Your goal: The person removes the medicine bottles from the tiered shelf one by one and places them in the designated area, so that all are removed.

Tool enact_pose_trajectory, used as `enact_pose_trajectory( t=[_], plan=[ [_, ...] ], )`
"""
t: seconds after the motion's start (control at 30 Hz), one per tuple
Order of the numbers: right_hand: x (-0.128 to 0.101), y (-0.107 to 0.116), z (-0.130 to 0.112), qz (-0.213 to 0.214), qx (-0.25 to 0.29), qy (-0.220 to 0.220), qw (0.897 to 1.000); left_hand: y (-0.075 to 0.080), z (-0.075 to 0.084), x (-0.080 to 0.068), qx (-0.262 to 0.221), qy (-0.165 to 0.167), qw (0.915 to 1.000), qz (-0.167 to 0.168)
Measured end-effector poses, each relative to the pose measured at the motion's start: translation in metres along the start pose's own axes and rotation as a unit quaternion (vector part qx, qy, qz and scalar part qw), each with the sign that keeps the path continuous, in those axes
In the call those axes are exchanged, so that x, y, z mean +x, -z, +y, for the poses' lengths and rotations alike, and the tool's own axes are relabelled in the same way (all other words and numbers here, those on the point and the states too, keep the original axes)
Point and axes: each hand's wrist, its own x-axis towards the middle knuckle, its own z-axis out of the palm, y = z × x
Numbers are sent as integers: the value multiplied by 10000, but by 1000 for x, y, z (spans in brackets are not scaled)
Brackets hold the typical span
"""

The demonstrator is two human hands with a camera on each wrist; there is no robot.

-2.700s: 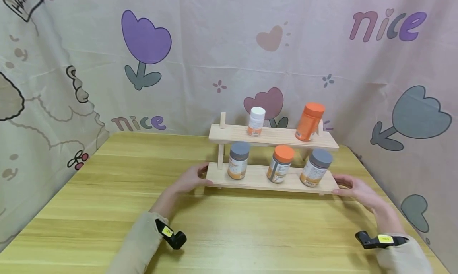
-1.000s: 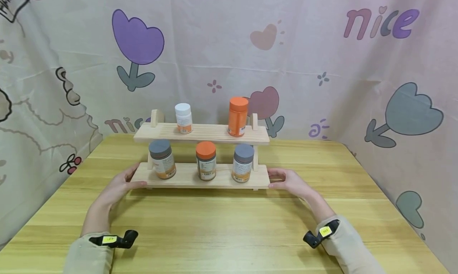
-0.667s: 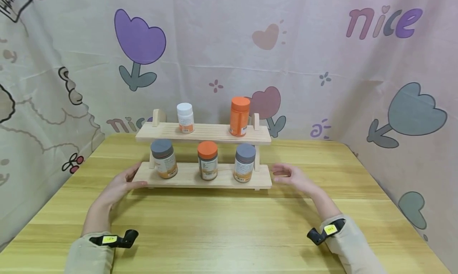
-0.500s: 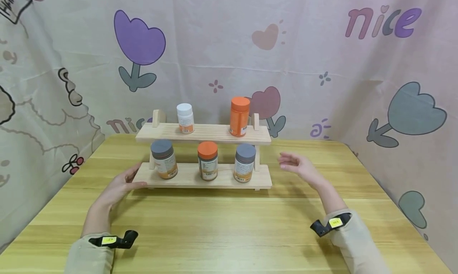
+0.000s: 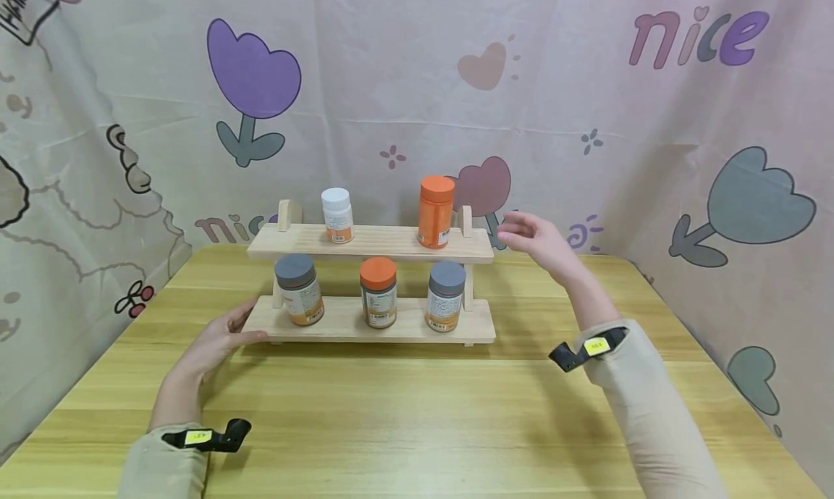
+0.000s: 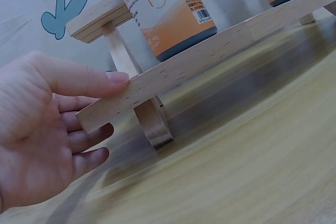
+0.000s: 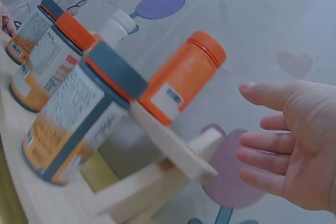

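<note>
The two-tier wooden rack [image 5: 368,324], standing on the table [image 5: 417,412], is steadied by the left hand [image 5: 218,337], thumb pinching its lower shelf end. The right hand [image 5: 537,240], fingers loosely spread and empty, is raised beside the tall orange bottle [image 5: 435,211].

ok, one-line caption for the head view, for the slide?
Left hand holds the wooden rack of five bottles; right hand hovers open beside its top shelf.
</note>
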Motion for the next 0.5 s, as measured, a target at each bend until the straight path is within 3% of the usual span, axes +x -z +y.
enact_pose_trajectory(
  t=[0.27, 0.5],
  plan=[
    [30, -24, -29, 45, 101, 95, 9999, 1, -2, 0, -13, -14, 10000, 7],
    [50, -49, -35, 39, 487, 55, 9988, 1, -3, 1, -30, -36, 10000, -16]
  ],
)
